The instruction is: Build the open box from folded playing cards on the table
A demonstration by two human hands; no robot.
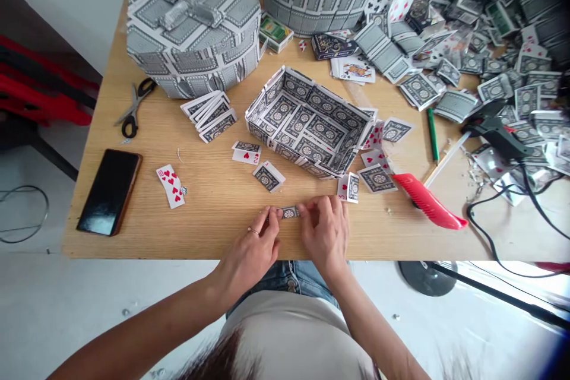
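Note:
A small folded playing card (290,212) lies at the table's front edge, held at both ends. My left hand (256,238), with a ring on one finger, pinches its left end. My right hand (327,228) presses fingertips on its right end. Just beyond stands an open box made of patterned cards (307,122). Between box and hands lie a folded card (268,176) and a folded two of hearts (246,152). A folded card with a red three (348,187) sits right above my right hand.
A phone (110,192), scissors (133,108) and a ten of hearts (170,186) are at the left. Large card-covered boxes (193,41) stand at the back. To the right are a red-handled tool (430,200), a green pencil (432,135), a glue gun (499,133) with its cable and heaped cards.

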